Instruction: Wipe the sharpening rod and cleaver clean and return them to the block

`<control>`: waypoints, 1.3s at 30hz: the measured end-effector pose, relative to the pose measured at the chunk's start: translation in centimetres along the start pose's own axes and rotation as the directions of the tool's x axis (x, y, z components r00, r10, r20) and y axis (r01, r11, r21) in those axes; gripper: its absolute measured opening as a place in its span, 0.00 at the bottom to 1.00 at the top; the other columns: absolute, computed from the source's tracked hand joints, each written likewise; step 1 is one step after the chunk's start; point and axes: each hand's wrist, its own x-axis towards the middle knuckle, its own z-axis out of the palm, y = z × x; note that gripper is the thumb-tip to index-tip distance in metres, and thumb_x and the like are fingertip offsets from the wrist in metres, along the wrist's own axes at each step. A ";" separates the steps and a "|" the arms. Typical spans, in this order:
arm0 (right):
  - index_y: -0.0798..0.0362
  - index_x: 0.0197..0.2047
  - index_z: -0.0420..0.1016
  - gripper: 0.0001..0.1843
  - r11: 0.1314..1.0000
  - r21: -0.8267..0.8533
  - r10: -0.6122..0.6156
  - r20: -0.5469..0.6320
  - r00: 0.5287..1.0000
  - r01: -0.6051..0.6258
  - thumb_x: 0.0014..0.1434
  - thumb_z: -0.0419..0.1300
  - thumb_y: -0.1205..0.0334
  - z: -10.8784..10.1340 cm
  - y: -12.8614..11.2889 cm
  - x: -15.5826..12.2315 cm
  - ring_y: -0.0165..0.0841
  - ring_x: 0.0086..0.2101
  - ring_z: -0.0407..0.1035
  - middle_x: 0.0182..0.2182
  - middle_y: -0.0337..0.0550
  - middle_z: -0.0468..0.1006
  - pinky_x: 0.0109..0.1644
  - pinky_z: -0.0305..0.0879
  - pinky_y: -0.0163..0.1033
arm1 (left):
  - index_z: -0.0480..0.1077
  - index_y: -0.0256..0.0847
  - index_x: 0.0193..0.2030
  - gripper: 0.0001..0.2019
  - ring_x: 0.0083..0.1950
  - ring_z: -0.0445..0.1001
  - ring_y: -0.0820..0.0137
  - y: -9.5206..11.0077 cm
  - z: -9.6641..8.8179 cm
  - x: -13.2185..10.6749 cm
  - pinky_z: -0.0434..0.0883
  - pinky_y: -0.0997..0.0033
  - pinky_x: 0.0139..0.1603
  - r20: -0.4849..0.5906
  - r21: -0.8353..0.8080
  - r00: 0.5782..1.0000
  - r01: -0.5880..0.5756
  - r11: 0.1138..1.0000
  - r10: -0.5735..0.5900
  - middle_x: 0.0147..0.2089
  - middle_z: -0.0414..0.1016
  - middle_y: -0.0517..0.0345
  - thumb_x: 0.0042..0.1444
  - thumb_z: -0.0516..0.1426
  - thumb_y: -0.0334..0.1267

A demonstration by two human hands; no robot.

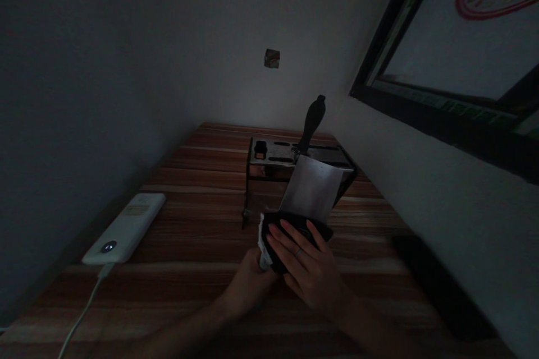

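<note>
A cleaver stands tilted with its wide steel blade (312, 188) pointing down and its black handle (314, 118) up. A dark cloth (295, 225) with a pale edge is wrapped round the lower end of the blade. My left hand (249, 280) grips the cloth and blade end from below, with its fingers mostly hidden. My right hand (309, 272) lies over the cloth from the right, its fingers pressed together on it. Both hands hover above a striped wooden table (197, 219).
A metal knife rack (273, 152) with slots stands just behind the cleaver. A white power bank (126, 227) with a white cable (82, 311) lies at the left. A dark flat object (438, 286) lies along the right wall, under a dark window frame (421, 106). The room is dim.
</note>
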 end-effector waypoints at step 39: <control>0.60 0.60 0.60 0.23 0.996 0.052 -0.073 0.051 0.996 0.070 0.65 0.43 0.61 0.3 -0.6 -0.5 0.34 0.62 0.50 0.60 0.41 0.62 0.68 0.28 0.47 | 0.70 0.35 0.47 0.20 0.49 0.74 0.57 0.6 -0.3 -0.2 0.71 0.60 0.51 -0.005 0.061 0.994 -0.113 0.992 0.114 0.49 0.76 0.43 0.47 0.56 0.39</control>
